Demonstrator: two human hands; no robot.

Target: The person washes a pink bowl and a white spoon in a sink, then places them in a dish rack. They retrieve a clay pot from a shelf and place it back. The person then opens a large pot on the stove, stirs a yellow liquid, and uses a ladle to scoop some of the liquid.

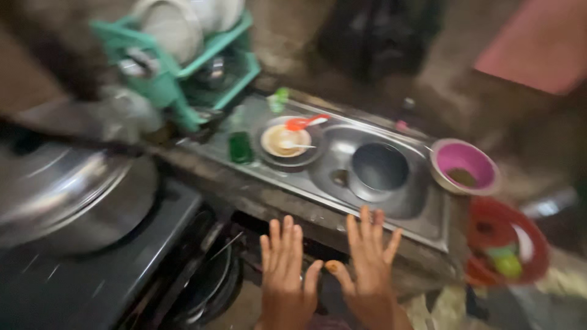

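your left hand (283,269) is spread flat, fingers (286,239) splayed and pointing up, holding nothing and touching nothing you can make out. just beside it your right hand (368,263) is spread wide the same way, thumb out toward the left hand, also empty. both hover in front of the near edge of the steel sink unit (293,183), with the fingertips overlapping that edge in view; whether they touch it is too blurred to tell. going left to right beyond the hands: a big steel pot lid (67,201) far left, a green dish rack (183,73) above it, a green bottle (240,146), a dirty plate (282,142) with a red spoon (302,123), the sink basin (379,168) straight past your right fingers, a pink bowl (465,165), and a red basin (504,244) lower right.
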